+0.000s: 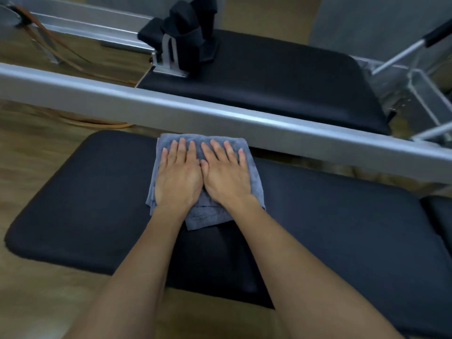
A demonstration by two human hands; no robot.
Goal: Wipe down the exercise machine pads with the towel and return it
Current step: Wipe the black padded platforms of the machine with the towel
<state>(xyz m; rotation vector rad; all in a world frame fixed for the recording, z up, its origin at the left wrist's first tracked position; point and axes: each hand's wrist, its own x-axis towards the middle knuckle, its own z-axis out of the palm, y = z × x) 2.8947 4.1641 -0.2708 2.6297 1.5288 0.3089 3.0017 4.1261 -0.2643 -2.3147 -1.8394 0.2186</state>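
A folded blue-grey towel (208, 216) lies near the far edge of a long black pad (97, 204) in front of me. My left hand (178, 177) and my right hand (226, 174) lie flat on it, side by side, palms down and fingers stretched out. Neither hand curls around the cloth. Behind a silver frame rail (220, 116) lies a second black pad (281, 77), the machine's carriage.
Black padded shoulder rests (186, 45) stand at the carriage's left end on a metal bracket. A metal bar with a black grip (403, 52) slants at the right. Tan straps (61, 47) run along the wooden floor at left. Another small black pad (440, 211) sits at the right edge.
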